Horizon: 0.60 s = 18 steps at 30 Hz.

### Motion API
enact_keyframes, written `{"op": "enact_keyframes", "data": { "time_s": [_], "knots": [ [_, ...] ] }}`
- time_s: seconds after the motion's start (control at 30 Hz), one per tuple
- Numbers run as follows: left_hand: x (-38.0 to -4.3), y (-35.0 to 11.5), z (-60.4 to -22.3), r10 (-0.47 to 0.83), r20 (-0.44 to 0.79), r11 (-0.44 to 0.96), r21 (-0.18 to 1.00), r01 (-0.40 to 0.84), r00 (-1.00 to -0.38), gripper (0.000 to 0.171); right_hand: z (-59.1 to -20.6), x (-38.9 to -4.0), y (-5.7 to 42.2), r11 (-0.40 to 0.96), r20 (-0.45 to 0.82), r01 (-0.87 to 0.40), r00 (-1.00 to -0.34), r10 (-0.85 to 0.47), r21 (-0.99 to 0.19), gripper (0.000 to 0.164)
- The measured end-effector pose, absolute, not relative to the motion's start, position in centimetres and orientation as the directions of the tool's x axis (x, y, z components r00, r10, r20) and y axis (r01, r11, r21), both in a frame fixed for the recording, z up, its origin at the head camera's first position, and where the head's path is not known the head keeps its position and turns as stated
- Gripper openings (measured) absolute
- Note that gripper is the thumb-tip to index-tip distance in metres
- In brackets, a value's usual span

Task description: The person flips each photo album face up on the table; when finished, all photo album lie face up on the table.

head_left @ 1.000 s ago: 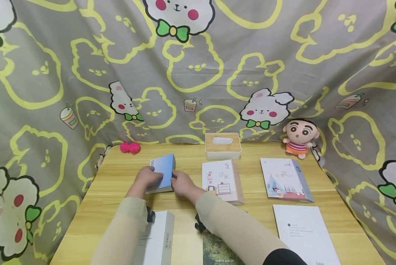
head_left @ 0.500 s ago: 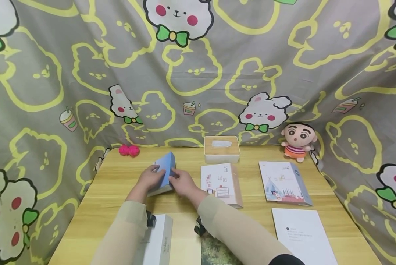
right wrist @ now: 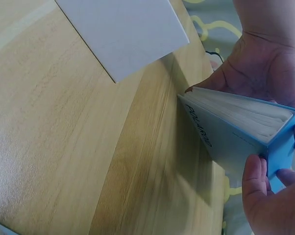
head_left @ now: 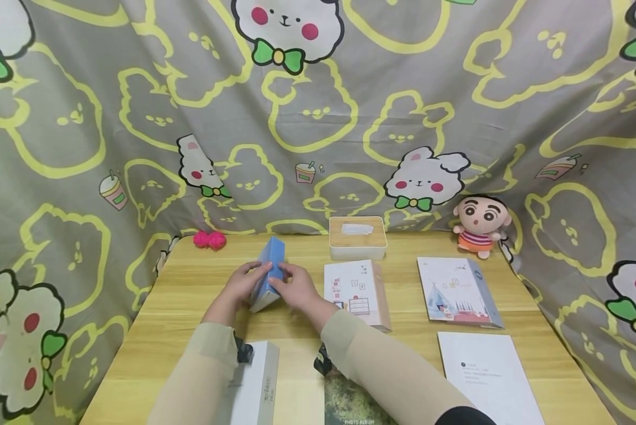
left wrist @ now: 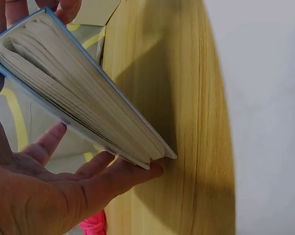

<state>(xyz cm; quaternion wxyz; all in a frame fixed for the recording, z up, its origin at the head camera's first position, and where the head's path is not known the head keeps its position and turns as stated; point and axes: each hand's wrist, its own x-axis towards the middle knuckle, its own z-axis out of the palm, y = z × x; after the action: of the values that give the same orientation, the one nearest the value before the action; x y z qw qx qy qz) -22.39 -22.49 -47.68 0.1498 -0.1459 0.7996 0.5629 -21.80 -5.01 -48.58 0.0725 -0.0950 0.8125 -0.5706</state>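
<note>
Since the earlier frame, the blue book [right wrist: 233, 133] is turned further onto its edge, so that its spine [head_left: 277, 254] is now shown upward to the head camera, and it is gripped by both the left hand [head_left: 241, 284] and the right hand [head_left: 299, 289], with both thumbs laid at the spine. It is held at the left part of the wooden surface [head_left: 182, 307], where contact of its lower edge with the wood cannot be told with certainty. To its right, a white illustrated book [head_left: 352, 292] is placed.
</note>
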Motion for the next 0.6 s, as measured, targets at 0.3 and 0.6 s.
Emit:
{"op": "enact_keyframes", "data": {
  "time_s": [0.3,0.6],
  "knots": [
    [-22.18,-22.5,-47.46,-0.082,-0.349,0.367,0.86,-0.354,-0.933,0.078,-48.24,-21.5,-4.91,0.339,-0.022,-0.057,-0.974,-0.224,-0.939,0.056],
    [-22.06,-22.64,-46.81,-0.009,-0.254,0.29,0.925,-0.245,-0.967,0.058,-47.71,-21.36,-4.83,0.329,-0.003,-0.071,-0.975,-0.221,-0.942,0.055]
  ]
}}
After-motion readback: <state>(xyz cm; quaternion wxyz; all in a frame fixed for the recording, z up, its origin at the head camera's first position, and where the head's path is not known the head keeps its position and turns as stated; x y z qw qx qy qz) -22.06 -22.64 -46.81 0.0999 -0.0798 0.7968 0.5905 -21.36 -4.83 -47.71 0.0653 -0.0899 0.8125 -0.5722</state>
